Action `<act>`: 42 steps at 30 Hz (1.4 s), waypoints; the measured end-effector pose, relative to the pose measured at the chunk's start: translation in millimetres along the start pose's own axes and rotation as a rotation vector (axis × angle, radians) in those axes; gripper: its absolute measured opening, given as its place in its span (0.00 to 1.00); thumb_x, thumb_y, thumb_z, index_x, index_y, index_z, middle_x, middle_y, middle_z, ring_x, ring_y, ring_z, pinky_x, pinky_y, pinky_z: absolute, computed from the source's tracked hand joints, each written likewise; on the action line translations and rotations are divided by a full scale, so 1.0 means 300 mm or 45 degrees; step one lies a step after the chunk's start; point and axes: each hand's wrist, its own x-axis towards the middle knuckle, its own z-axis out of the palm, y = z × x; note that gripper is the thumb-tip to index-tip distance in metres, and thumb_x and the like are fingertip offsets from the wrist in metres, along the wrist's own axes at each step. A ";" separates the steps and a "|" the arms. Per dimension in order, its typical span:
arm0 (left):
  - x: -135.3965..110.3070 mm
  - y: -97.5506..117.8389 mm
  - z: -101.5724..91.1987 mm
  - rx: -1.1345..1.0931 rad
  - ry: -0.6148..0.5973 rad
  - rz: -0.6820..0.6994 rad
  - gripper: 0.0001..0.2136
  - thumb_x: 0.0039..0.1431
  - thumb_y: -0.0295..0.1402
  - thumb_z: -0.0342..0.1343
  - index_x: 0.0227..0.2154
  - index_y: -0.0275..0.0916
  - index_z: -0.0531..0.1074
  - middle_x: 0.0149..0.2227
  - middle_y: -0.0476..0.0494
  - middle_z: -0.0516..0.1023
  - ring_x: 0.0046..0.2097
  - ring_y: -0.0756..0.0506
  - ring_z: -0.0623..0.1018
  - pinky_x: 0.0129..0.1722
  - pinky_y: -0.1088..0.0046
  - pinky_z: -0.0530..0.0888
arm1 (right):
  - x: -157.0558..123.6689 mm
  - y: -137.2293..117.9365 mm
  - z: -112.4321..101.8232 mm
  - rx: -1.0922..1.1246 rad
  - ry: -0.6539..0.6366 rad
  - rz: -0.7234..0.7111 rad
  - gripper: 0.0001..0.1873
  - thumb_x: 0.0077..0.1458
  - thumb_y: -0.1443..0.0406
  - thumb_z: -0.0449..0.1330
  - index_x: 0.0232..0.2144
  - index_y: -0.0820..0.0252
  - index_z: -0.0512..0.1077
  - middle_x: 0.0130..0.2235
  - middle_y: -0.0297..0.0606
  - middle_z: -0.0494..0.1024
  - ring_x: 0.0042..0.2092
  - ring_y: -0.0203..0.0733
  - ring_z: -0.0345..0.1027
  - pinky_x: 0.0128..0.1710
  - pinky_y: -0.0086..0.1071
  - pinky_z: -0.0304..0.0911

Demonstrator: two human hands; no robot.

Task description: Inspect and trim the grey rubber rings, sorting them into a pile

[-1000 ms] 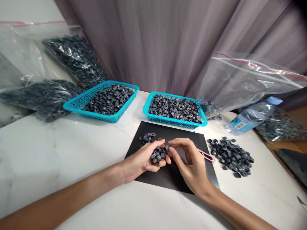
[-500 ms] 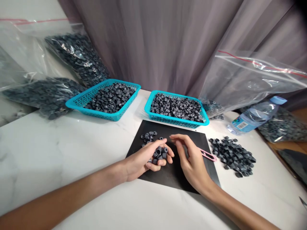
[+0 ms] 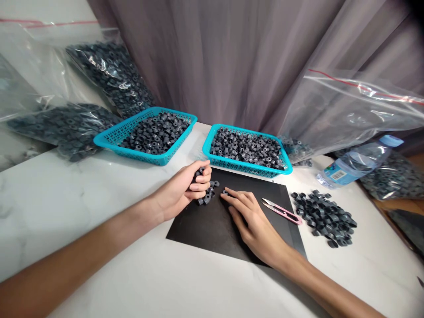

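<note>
My left hand (image 3: pixel 185 187) is closed round a handful of small dark grey ring-shaped pieces (image 3: pixel 199 173), mostly hidden by the fingers. It is held above the left edge of a black mat (image 3: pixel 198 232). Just beside it, more grey pieces (image 3: pixel 207 197) lie in a small heap on the mat. My right hand (image 3: pixel 250 216) rests over the middle of the mat with its fingers stretched out. Its fingertips are at a single grey piece (image 3: pixel 225 192) and seem to touch it. Pink-handled thread snips (image 3: pixel 283 211) lie on the mat to the right of that hand.
Two turquoise baskets (image 3: pixel 139 155) (image 3: pixel 248 167) of grey pieces stand behind the mat. A loose pile (image 3: pixel 326 218) lies to its right, near a water bottle (image 3: pixel 359 162) on its side. Clear bags (image 3: pixel 109 73) of pieces stand at the left, another bag (image 3: pixel 351 101) at the right.
My left hand has moved left and up, and its fingers have closed round the pieces. My right hand has come down to the mat, reaching left to the single piece. The snips are more exposed.
</note>
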 end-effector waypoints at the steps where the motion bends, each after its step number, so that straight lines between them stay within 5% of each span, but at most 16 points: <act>1: 0.003 -0.006 -0.005 -0.015 0.002 -0.008 0.15 0.65 0.32 0.50 0.22 0.37 0.60 0.22 0.57 0.51 0.19 0.58 0.47 0.14 0.83 0.44 | 0.001 -0.002 -0.003 0.037 0.060 0.012 0.20 0.68 0.70 0.51 0.58 0.51 0.67 0.58 0.43 0.72 0.58 0.48 0.63 0.57 0.50 0.65; 5: -0.003 -0.072 0.000 0.028 -0.092 -0.156 0.13 0.64 0.38 0.53 0.26 0.35 0.65 0.24 0.55 0.58 0.19 0.60 0.51 0.15 0.85 0.43 | -0.006 -0.014 -0.015 0.183 0.304 0.091 0.10 0.66 0.68 0.57 0.48 0.54 0.72 0.43 0.39 0.77 0.44 0.43 0.71 0.45 0.39 0.68; 10: -0.025 -0.136 0.037 0.184 -0.108 -0.255 0.16 0.64 0.44 0.54 0.29 0.34 0.67 0.27 0.51 0.66 0.20 0.60 0.57 0.16 0.85 0.43 | -0.021 -0.026 -0.017 0.321 0.414 0.037 0.09 0.64 0.70 0.59 0.46 0.53 0.72 0.39 0.36 0.77 0.40 0.41 0.70 0.40 0.36 0.67; 19: -0.045 -0.164 0.060 0.127 -0.088 -0.385 0.10 0.67 0.37 0.48 0.32 0.37 0.65 0.24 0.52 0.66 0.19 0.60 0.55 0.18 0.85 0.44 | -0.005 -0.047 -0.048 0.276 0.231 -0.031 0.07 0.63 0.67 0.61 0.41 0.50 0.77 0.47 0.38 0.77 0.50 0.47 0.68 0.50 0.45 0.64; 30: -0.036 -0.172 0.051 0.057 -0.108 -0.389 0.07 0.66 0.33 0.49 0.34 0.35 0.68 0.26 0.51 0.65 0.19 0.60 0.55 0.17 0.85 0.43 | -0.005 -0.020 -0.033 0.358 0.275 0.110 0.10 0.62 0.65 0.63 0.45 0.50 0.76 0.42 0.37 0.78 0.44 0.45 0.68 0.44 0.41 0.66; 42: -0.035 -0.167 0.053 -0.045 -0.139 -0.446 0.10 0.65 0.32 0.49 0.30 0.34 0.69 0.25 0.51 0.66 0.18 0.60 0.55 0.16 0.86 0.44 | 0.000 -0.029 -0.042 0.291 0.259 0.078 0.04 0.61 0.64 0.63 0.39 0.52 0.78 0.39 0.37 0.78 0.39 0.43 0.67 0.40 0.39 0.64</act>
